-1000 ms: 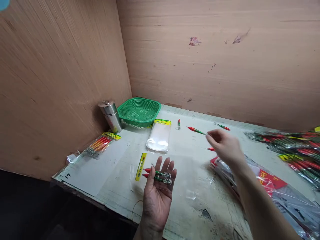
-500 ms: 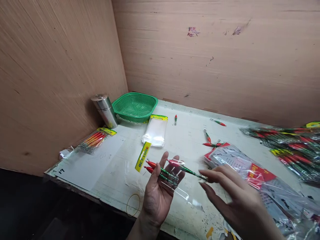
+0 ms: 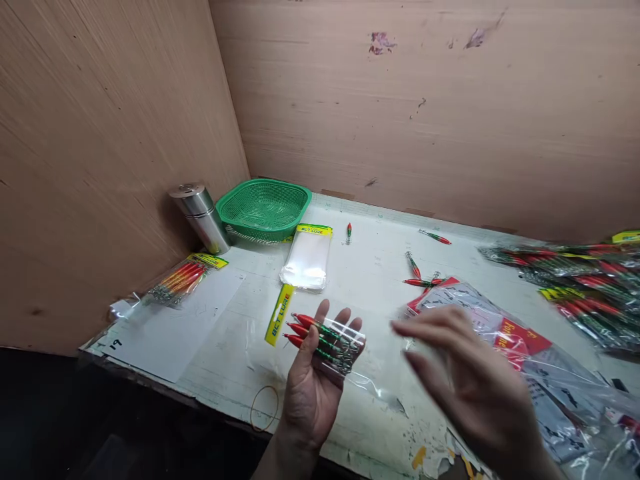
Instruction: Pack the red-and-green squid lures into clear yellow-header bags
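Palm up near the table's front, my left hand (image 3: 315,393) has its thumb over several red and green lures (image 3: 325,343) in a clear plastic bag. The lures lie side by side, red tips to the left and hooks to the right. A yellow BCT LURE header (image 3: 279,315) is at the bag's left end. My right hand (image 3: 470,380), blurred by motion, is to the right of the bag, thumb and fingers apart, with nothing visible between them. Beyond the bag, a few loose lures (image 3: 413,265) lie on the table.
A stack of clear bags (image 3: 306,259) lies before a green basket (image 3: 265,208), beside a metal flask (image 3: 203,219). Packed orange lures (image 3: 183,279) rest at left, with a rubber band (image 3: 264,408) near the front edge. Plastic packaging (image 3: 525,340) and packed lures (image 3: 590,313) occupy the right.
The lure that was between my hands now lies beside the others at my left hand. My right hand has let go of it and moved slightly away. The view has shifted a little.
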